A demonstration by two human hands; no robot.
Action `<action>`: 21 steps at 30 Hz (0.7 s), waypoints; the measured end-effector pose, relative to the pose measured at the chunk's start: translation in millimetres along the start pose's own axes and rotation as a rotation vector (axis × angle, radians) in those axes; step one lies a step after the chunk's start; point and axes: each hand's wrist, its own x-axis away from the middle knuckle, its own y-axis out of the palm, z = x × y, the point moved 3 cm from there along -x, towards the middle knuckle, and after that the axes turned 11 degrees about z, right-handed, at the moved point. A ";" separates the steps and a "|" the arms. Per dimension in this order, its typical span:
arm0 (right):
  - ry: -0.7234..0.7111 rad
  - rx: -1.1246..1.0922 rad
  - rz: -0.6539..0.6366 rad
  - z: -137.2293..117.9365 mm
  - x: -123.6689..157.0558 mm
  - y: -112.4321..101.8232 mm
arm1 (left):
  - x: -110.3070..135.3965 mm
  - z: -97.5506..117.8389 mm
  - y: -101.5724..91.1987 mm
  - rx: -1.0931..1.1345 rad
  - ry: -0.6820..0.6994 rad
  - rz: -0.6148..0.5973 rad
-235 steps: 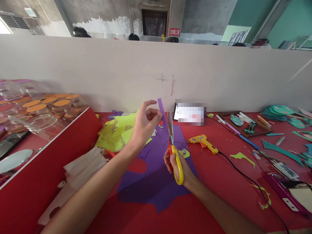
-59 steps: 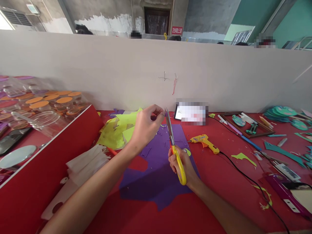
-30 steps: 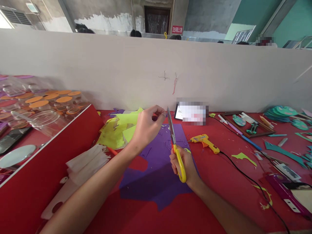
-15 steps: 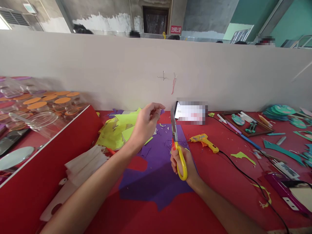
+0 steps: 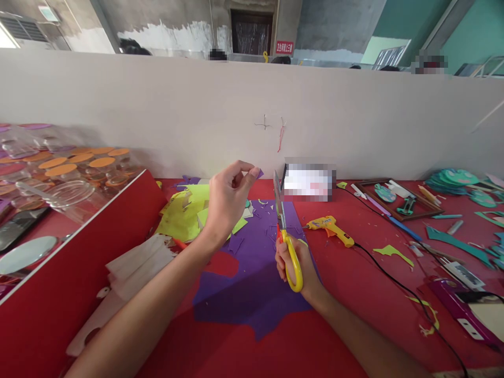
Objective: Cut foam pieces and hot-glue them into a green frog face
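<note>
Between thumb and fingertips, my left hand (image 5: 232, 197) pinches a small purple piece (image 5: 260, 173), thin like paper or felt; most of it is hidden by the fingers. My right hand (image 5: 297, 262) is wrapped round the yellow handles of a pair of scissors (image 5: 280, 205). The blades point up and away, just right of the purple piece and apart from it. Below both hands lies a large cut purple sheet (image 5: 252, 289) with small purple snippets on it. Lime-green scraps (image 5: 183, 210) are heaped left of my left hand.
A yellow glue gun (image 5: 328, 227) with a black cord lies to the right. Behind stands a phone (image 5: 309, 181) against a pale partition (image 5: 177, 115). At left, a red divider (image 5: 98, 236) separates clear jars (image 5: 74, 197). A wooden tray (image 5: 417, 212) sits at right.
My left hand has turned and risen slightly, so the purple piece shows more clearly at its fingertips. The scissors in my right hand have tilted slightly leftward at the tips.
</note>
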 end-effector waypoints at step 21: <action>0.024 -0.003 0.017 -6.4 -0.9 3.1 | 6.8 -10.0 13.4 0.216 -0.165 -0.189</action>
